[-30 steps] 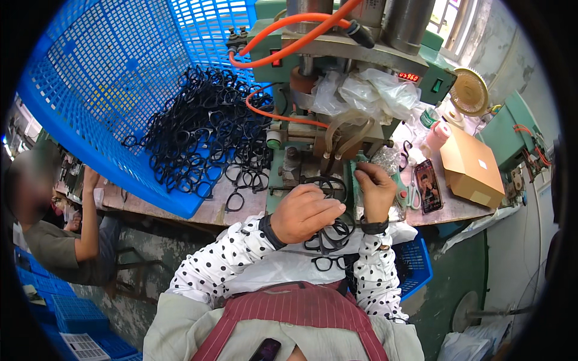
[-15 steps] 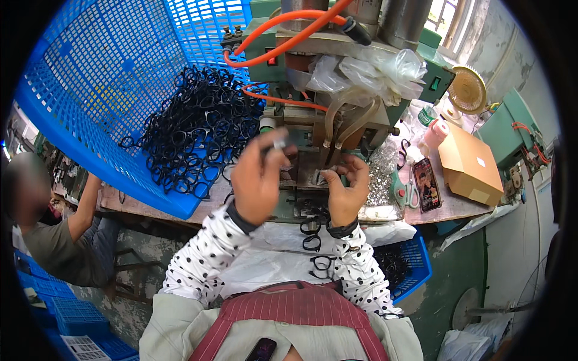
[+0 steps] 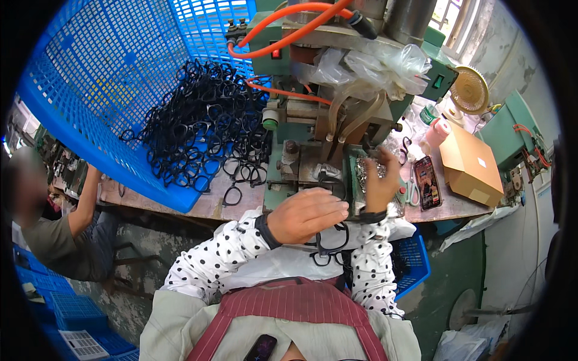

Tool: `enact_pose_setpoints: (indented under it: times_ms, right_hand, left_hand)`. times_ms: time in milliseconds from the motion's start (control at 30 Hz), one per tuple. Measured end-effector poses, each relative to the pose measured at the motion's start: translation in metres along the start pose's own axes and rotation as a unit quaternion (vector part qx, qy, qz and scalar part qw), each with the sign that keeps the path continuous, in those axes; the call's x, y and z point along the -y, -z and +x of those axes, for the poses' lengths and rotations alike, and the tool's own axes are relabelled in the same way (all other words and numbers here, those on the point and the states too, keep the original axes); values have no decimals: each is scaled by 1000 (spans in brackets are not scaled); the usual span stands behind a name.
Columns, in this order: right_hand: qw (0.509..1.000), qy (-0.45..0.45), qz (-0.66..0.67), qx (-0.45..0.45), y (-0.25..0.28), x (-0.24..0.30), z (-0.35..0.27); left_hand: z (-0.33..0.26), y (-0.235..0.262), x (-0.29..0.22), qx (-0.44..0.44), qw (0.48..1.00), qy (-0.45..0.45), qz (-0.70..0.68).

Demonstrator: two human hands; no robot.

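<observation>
Black eyeglass frame (image 3: 330, 182) sits on the green machine's (image 3: 313, 120) work bed, just past your left fingertips and just left of your right fingers. Your left hand (image 3: 307, 215) lies knuckles-up in front of it, fingers (image 3: 328, 207) together and stretched toward the frame; can't tell if they pinch it, since the hand's back hides the grip. Your right hand (image 3: 380, 183) is raised at the bed's right side, fingers curled loosely over a heap of small shiny metal bits (image 3: 364, 168); whether they're shut on anything can't be told.

Below your left palm, more black frames (image 3: 328, 246) hang in a loose stack over your lap, w/ a blue crate (image 3: 412, 262) under your right wrist.

Left of your fingers, on the bench: a few loose frames (image 3: 241, 174), then a big tangled pile of black frames (image 3: 192, 132) spilling out of a tilted blue basket (image 3: 90, 90).

Above your fingers: clear plastic wrap (image 3: 367, 63) bunched on the machine, orange hose (image 3: 289, 30) looping over the top.

Right of your right hand: scissors (image 3: 411, 191), a phone (image 3: 426, 182), then a cardboard box (image 3: 466, 162). A small fan (image 3: 469, 90) is further back.

Far left, another person (image 3: 66, 222) leans on the bench edge.
</observation>
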State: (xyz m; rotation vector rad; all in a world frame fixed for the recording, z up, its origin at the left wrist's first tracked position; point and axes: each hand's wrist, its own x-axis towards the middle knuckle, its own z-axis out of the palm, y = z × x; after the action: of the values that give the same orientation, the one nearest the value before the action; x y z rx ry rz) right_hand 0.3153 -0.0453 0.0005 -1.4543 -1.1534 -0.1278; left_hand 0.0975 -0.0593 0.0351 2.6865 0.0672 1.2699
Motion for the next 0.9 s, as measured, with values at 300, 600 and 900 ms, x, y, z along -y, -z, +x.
enact_pose_setpoints:
  times_ms: [300, 600, 900]
  right_hand:
    - [924, -72, -315, 206, 66, -74, -8]
    - [983, -156, 1, 100, 38, -99, -18]
    - [994, -75, -67, 38, 34, -94, -27]
  left_hand:
    - [0, -5, 12, 17, 1000, -6, 12]
    - [-5, 7, 8, 40, 990, -31, 130]
    - [-120, 85, 177, -121, 599, 621, 491]
